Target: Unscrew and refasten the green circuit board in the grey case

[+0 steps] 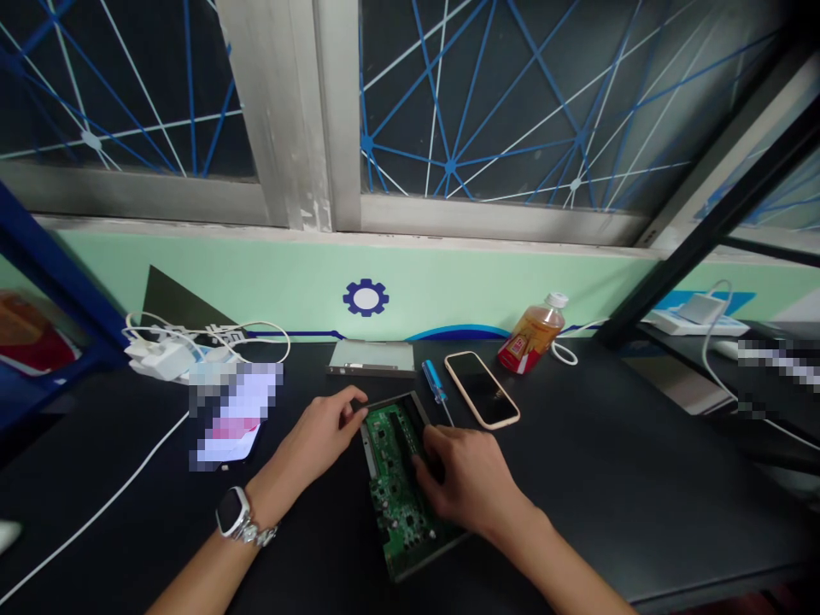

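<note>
A green circuit board [397, 495] lies in a shallow dark metal case [416, 564], tilted slightly on the desk. My left hand [326, 436], with a watch on its wrist, has thumb and forefinger closed on the case's far left corner. Curled over the case's right side is my right hand [467, 478]. Its thumb reaches in above the board, and its fingertips are hidden, so what they hold, if anything, does not show. Just beyond the right hand lies a blue-handled screwdriver [434, 381], its shaft pointing towards the knuckles.
A phone [482, 389] in a pale case and a drink bottle [531, 333] stand to the right. Behind the case is a flat metal cover [371, 359]. At left are a lit phone [240, 414] and white cables with a power strip [170, 357]. A wall [307, 282] closes off the back.
</note>
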{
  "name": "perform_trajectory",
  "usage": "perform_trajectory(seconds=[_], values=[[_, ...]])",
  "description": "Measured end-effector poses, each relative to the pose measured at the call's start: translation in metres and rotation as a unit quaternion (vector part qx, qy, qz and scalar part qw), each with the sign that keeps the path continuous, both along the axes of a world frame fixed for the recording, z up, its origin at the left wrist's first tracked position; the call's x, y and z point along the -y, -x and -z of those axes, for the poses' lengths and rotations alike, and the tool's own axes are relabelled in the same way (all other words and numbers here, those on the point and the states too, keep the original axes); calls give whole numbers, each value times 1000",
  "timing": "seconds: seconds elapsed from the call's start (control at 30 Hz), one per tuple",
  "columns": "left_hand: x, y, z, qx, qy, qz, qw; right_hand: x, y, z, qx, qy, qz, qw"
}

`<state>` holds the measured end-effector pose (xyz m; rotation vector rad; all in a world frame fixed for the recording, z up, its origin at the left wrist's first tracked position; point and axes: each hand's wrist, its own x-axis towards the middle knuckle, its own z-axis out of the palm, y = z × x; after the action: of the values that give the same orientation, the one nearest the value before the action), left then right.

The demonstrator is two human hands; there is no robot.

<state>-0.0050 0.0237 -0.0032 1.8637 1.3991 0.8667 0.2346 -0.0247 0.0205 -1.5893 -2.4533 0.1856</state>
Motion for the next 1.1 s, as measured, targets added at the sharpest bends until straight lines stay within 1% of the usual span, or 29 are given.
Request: perform_trajectory(seconds=[0.1,0.2,0.37,0.43,0.53,0.63,0.77,0.9,0.97,1.03,1.1], values=[[-1,-1,1,-45,-63,-2,997,2,9,0,17,-35,-12,999],[0,-3,3,-46,-90,15,995,2,19,5,33,-41,-29,998],[2,-5,1,-68,-93,31,993,-1,22,15,21,-30,-17,999],[3,-5,-1,-73,-93,34,992,-1,21,17,15,-35,-9,999],[4,-5,-3,-53,-85,41,994,-1,19,17,15,-41,-4,999],[5,-4,-3,-51,-85,48,994,-1,16,16,21,-46,3,999],[6,-3,-2,-88,-92,49,991,-1,12,13,24,-42,13,999],[4,-2,1,-133,-82,43,987,2,3,1,1,-17,3,1000],[1,-1,4,-145,-84,38,985,6,-6,-5,-2,1,19,1000],[-2,0,6,-154,-88,31,984,10,-15,-7,22,19,43,999],[-5,4,4,-162,-83,26,983,14,-22,-6,53,38,51,997]])
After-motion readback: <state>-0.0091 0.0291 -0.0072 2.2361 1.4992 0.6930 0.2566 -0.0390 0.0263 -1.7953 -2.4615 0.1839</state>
